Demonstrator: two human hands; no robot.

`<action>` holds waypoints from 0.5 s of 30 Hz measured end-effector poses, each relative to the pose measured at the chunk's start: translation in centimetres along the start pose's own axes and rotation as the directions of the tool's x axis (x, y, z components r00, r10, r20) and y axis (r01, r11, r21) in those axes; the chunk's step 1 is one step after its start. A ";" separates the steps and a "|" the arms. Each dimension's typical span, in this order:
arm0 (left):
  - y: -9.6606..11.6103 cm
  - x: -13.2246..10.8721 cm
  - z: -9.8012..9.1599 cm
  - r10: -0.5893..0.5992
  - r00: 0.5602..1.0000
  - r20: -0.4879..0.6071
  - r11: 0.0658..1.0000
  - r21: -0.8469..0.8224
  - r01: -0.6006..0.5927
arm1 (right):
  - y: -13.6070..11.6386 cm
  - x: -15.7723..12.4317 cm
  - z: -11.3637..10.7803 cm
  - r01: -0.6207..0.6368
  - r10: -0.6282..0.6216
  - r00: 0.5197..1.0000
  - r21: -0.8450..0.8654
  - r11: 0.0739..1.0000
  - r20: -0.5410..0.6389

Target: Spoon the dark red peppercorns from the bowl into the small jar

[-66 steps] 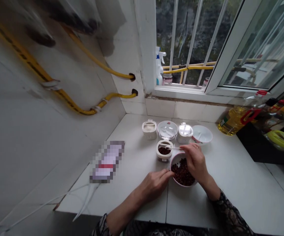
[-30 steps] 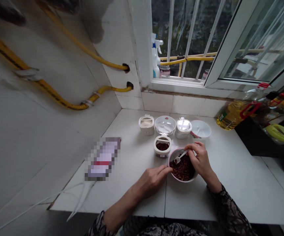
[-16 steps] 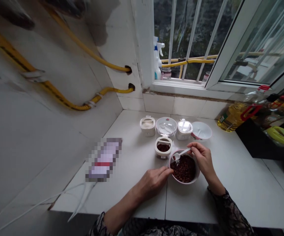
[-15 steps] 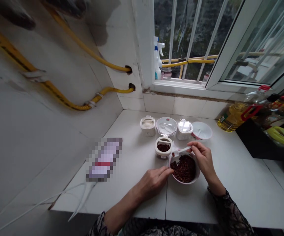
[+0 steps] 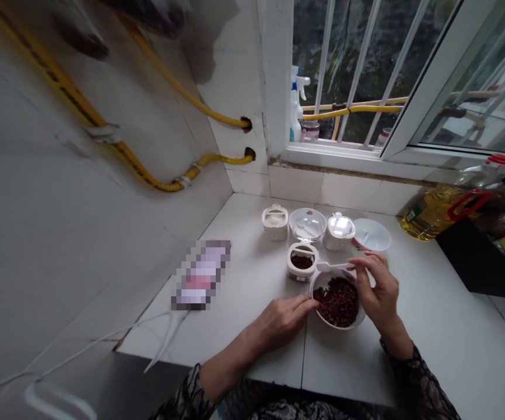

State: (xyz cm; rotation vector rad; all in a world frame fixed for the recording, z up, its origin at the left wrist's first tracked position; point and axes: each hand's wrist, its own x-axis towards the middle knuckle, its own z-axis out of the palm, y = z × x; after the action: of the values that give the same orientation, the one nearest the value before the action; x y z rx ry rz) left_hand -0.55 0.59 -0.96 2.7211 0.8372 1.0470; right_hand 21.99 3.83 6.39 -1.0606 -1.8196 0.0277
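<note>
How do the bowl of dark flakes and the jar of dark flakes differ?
The bowl is round and wide; the jar is smaller and squarish. The left hand touches the bowl's rim, while no hand touches the jar. Both hold dark reddish flakes.

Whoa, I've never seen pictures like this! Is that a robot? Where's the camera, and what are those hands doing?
No robot here, just a person's two bare hands! The camera sits on the person's head, looking forward and down, so you see nearly what they see.

The right hand holds a white spoon. The left hand has its fingers at the edge of a bowl with dark red bits inside. The spoon's tip is close to a small open jar, which has dark red stuff in it too. I can't tell what it is.

Farther back on the white counter are more jars and bowls.
</note>
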 end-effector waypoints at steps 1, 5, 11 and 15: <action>0.0 0.0 0.0 0.003 1.000 -0.004 1.000 0.002 -0.003 | 0.3 0.0 -0.3 -0.008 0.008 1.000 -0.004 1.000 -0.009; 0.1 0.1 -0.1 -0.001 1.000 -0.010 1.000 0.006 0.001 | 1.3 -0.2 -0.3 0.029 -0.015 0.992 -0.107 0.994 0.129; 0.1 0.2 -0.3 0.002 1.000 -0.007 1.000 -0.015 -0.002 | 1.0 -0.6 0.9 0.087 -0.032 0.944 -0.154 0.984 0.329; 0.1 0.3 -0.4 0.015 1.000 -0.009 1.000 -0.021 -0.015 | 0.9 -0.8 1.1 -0.048 0.069 0.942 -0.073 0.996 0.327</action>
State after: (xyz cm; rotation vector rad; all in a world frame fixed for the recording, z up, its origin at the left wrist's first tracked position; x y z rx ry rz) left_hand -0.58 0.62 -0.51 2.7118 0.8036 1.0659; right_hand 21.84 4.31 4.78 -1.2120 -2.0994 0.1945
